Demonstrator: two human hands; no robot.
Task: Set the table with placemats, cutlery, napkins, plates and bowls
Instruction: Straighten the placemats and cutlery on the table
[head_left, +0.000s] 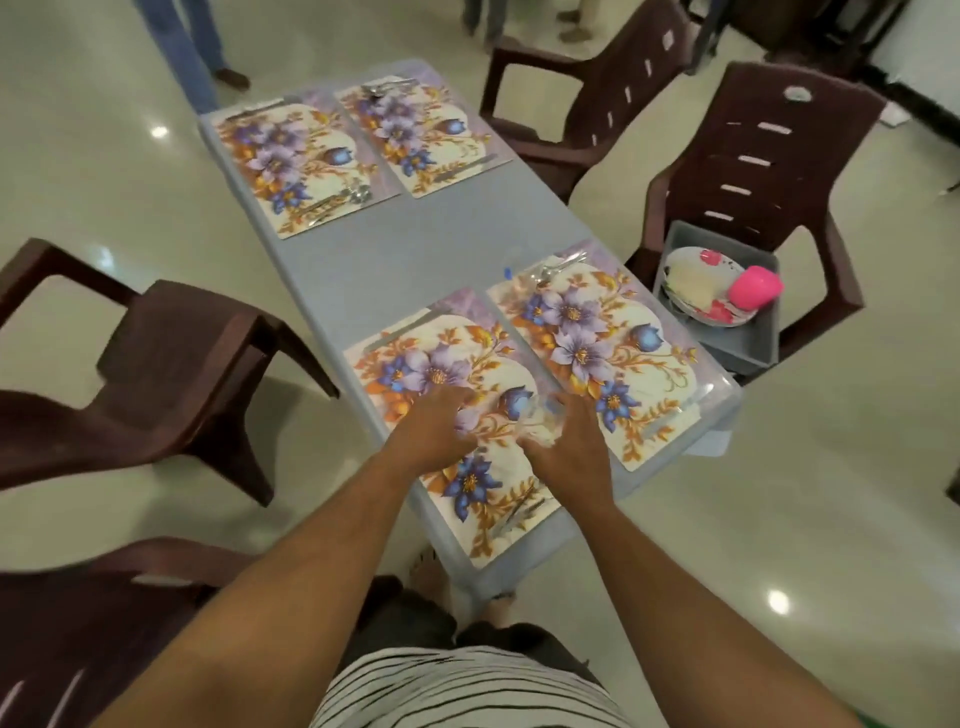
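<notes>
Placemats with purple flowers lay four on our grey table (431, 244); the nearest placemat (447, 415) was under our left hand (434, 431) and right hand (566, 447), whose grips we could not tell. A tub (748, 343) of plates (701, 286) sat at three o'clock on a brown chair (769, 171).

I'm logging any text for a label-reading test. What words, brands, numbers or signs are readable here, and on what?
None can be read.
The placemats show only flower patterns, no lettering.
The emblem on the chair back is too blurred to read.
The plates and pink cup in the grey bin show no legible text.
</notes>
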